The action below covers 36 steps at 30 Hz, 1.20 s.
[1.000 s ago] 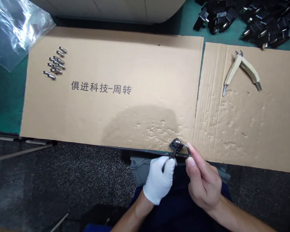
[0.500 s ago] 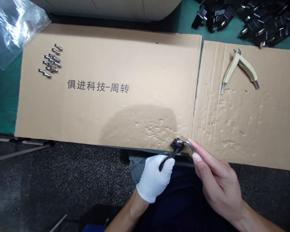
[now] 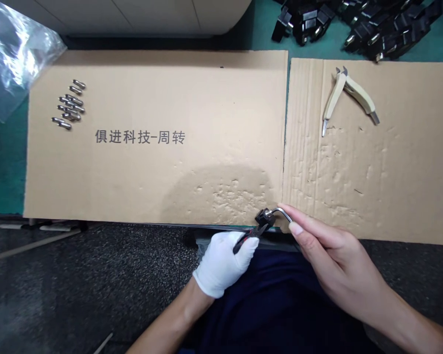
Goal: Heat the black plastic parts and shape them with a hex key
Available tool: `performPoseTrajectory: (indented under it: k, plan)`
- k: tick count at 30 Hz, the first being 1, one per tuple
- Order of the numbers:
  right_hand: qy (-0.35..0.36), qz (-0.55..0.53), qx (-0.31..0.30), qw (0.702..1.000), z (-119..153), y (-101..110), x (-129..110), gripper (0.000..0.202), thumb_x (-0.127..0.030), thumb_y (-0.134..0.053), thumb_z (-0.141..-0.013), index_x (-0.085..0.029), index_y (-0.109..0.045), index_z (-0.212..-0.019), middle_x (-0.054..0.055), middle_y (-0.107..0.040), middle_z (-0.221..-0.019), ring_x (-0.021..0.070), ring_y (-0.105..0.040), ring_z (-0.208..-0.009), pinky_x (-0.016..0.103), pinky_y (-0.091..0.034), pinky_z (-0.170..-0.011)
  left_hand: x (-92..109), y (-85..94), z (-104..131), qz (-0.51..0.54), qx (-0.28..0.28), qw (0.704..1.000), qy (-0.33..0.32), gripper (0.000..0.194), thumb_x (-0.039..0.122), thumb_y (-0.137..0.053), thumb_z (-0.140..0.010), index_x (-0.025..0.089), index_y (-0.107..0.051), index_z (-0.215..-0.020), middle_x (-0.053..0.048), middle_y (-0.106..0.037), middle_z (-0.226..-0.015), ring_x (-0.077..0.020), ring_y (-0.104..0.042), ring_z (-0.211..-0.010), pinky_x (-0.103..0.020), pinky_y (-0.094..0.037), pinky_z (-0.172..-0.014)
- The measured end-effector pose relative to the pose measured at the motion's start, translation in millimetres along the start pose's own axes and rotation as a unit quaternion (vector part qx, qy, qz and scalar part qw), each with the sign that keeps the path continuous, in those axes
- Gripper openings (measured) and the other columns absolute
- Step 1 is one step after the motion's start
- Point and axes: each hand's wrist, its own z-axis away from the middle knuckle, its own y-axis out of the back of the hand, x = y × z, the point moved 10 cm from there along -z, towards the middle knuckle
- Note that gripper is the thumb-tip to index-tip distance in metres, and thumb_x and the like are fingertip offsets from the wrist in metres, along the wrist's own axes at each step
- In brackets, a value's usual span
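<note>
My left hand, in a white glove, is closed round a pair of dark pliers with a bit of red at the handle. The jaws meet a small black plastic part at the cardboard's front edge; whether they clamp it is too small to tell. My bare right hand pinches a bent metal hex key between thumb and fingers. The key's far end meets a short metal piece on the black part. Most of the key's length is hidden by the hand.
Cream-handled cutters lie spread on the right cardboard sheet. Several metal pins rest on the left sheet. Black plastic parts are heaped at the back right, and a clear plastic bag lies at the back left.
The view has shifted slightly, moving most things leftward in the picture. Both hands still hold the same tools at the black part, and the hex key has turned a little.
</note>
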Motion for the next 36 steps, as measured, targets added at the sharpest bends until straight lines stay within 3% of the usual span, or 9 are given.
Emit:
performPoseTrajectory:
  k: [4,10,18,21,24,27,29,31,36]
  plan:
    - [-0.019,0.004,-0.022,1.000,-2,3,4,0.041,-0.034,-0.048,-0.108,-0.028,-0.059,-0.147,0.000,-0.079,-0.093,0.0205,-0.077,-0.085,0.031,-0.067,-0.076,-3,2.4,0,-0.019,-0.001,1.000,0.005,0.039,0.041,-0.046,-0.103,0.019,-0.072,-0.084,-0.007,-0.072,-0.068,-0.0199,-0.068,-0.067,-0.029,-0.049,-0.072]
    - [-0.017,0.001,-0.048,0.999,-7,13,4,0.035,-0.033,-0.051,-0.108,-0.029,-0.065,-0.140,0.002,-0.069,-0.136,0.0219,-0.065,-0.126,0.036,-0.053,-0.111,-9,4.5,-3,-0.051,-0.043,0.998,0.021,0.041,0.047,-0.051,-0.099,0.019,-0.071,-0.076,-0.008,-0.075,-0.071,-0.0203,-0.068,-0.065,-0.030,-0.049,-0.069]
    - [-0.037,-0.034,-0.068,0.996,-19,14,5,0.036,-0.038,-0.052,-0.107,-0.027,-0.067,-0.138,0.005,-0.075,-0.125,0.0247,-0.064,-0.128,0.041,-0.051,-0.112,-10,2.0,-2,-0.009,-0.038,0.999,0.026,0.036,0.043,-0.051,-0.100,0.019,-0.072,-0.084,-0.009,-0.079,-0.086,-0.0239,-0.073,-0.081,-0.033,-0.052,-0.085]
    - [-0.061,-0.059,-0.080,0.993,-22,14,10,0.039,-0.041,-0.051,-0.105,-0.026,-0.069,-0.136,0.003,-0.079,-0.089,0.0250,-0.070,-0.117,0.041,-0.057,-0.104,-11,0.9,-1,0.000,-0.037,0.999,0.031,0.035,0.042,-0.051,-0.101,0.019,-0.074,-0.088,-0.010,-0.080,-0.092,-0.0253,-0.074,-0.088,-0.034,-0.052,-0.089]
    - [-0.079,-0.079,-0.094,0.989,-22,14,15,0.042,-0.044,-0.050,-0.104,-0.024,-0.070,-0.135,0.000,-0.065,-0.060,0.0224,-0.073,-0.085,0.032,-0.063,-0.073,-9,2.0,0,0.009,-0.027,0.999,0.029,0.035,0.041,-0.051,-0.101,0.018,-0.075,-0.091,-0.011,-0.080,-0.091,-0.0247,-0.074,-0.087,-0.033,-0.051,-0.087]
    - [-0.115,-0.089,-0.109,0.983,-20,13,24,0.046,-0.048,-0.050,-0.104,-0.023,-0.068,-0.138,-0.005,-0.046,-0.051,0.0131,-0.049,-0.049,0.021,-0.038,-0.041,-9,2.1,0,0.012,-0.023,0.999,0.029,0.037,0.041,-0.050,-0.101,0.018,-0.073,-0.085,-0.009,-0.078,-0.079,-0.0217,-0.070,-0.075,-0.031,-0.051,-0.080]
    - [-0.139,-0.098,-0.116,0.979,-18,12,30,0.051,-0.053,-0.050,-0.103,-0.022,-0.067,-0.140,-0.007,-0.034,-0.051,0.0105,-0.031,-0.045,0.022,-0.021,-0.037,-10,0.7,-1,0.016,-0.023,0.999,0.031,0.039,0.041,-0.049,-0.101,0.018,-0.071,-0.079,-0.008,-0.074,-0.072,-0.0195,-0.066,-0.067,-0.030,-0.050,-0.076]
    - [-0.163,-0.109,-0.125,0.973,-17,12,35,0.055,-0.056,-0.051,-0.102,-0.021,-0.065,-0.143,-0.007,-0.026,-0.055,0.0105,-0.023,-0.048,0.023,-0.016,-0.041,-11,-1.7,-1,0.025,-0.022,0.999,0.037,0.041,0.041,-0.048,-0.101,0.018,-0.070,-0.075,-0.006,-0.070,-0.066,-0.0183,-0.063,-0.063,-0.030,-0.050,-0.076]
    - [-0.218,-0.144,-0.119,0.958,-11,10,46,0.061,-0.060,-0.059,-0.098,-0.022,-0.062,-0.145,-0.005,-0.034,-0.062,0.0117,-0.033,-0.056,0.022,-0.028,-0.049,-22,-6.4,10,0.060,-0.007,0.990,0.124,0.037,0.036,-0.053,-0.097,0.019,-0.069,-0.068,-0.006,-0.070,-0.068,-0.0205,-0.065,-0.071,-0.033,-0.052,-0.082]
